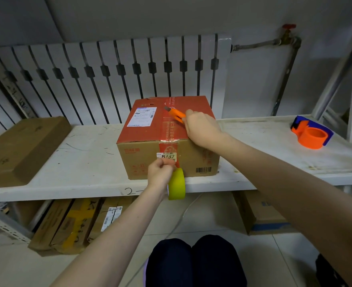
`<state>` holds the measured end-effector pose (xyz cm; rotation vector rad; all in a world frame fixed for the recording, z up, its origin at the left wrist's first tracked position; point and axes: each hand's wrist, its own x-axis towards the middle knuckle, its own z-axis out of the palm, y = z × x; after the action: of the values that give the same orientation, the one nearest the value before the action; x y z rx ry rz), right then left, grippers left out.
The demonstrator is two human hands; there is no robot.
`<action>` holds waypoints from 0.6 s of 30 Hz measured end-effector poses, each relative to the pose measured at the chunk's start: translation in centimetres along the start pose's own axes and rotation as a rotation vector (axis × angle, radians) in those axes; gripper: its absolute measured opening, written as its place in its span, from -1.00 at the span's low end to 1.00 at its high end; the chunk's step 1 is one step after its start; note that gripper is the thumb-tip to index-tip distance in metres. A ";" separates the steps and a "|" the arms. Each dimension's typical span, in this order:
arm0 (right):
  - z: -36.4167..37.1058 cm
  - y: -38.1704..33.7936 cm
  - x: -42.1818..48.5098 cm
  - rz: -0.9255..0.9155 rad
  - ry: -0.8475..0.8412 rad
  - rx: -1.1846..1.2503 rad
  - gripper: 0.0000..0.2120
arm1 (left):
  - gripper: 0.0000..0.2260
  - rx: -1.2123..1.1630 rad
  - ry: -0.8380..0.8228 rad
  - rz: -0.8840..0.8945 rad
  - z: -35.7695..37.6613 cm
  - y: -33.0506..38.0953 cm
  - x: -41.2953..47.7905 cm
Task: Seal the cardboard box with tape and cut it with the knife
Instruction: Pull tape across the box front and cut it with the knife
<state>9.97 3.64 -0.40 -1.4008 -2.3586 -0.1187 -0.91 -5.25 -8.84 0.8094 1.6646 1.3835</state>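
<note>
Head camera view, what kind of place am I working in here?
Probably a parcel storeroom or packing area: a white metal shelf holds a labelled cardboard box, more cartons sit on the floor beneath, and an orange tape dispenser waits nearby.

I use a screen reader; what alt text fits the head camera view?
A right hand holds an orange knife on a red-topped cardboard box, while the left hand holds a yellow tape roll at its front, on a white shelf.

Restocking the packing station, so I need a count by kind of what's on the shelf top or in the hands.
Cardboard boxes: 2 (red-topped box, flat brown box)
Tape rolls: 1 (yellow roll)
Knives: 1 (orange knife)
Tape dispensers: 1 (orange dispenser)
Total: 5
</note>
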 end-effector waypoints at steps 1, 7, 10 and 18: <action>-0.3 0.0 -0.4 -0.037 0.003 0.020 -0.73 | -0.84 -0.011 -0.011 -0.019 0.0 0.1 -0.1; -2.2 0.7 -2.7 -0.232 -0.111 -0.013 -0.66 | -0.74 0.004 0.032 -0.004 0.0 0.2 0.0; -2.7 1.0 -3.7 -0.309 -0.184 -0.130 -0.67 | -0.80 -0.006 0.082 0.008 -0.1 0.1 -0.2; -3.9 1.6 -5.0 -0.362 -0.228 -0.266 -0.72 | -0.81 0.021 0.125 0.009 0.1 0.3 -0.7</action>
<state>14.59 -0.71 1.07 -1.1282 -2.8565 -0.4055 -0.51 -5.76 -8.44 0.7562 1.7751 1.4504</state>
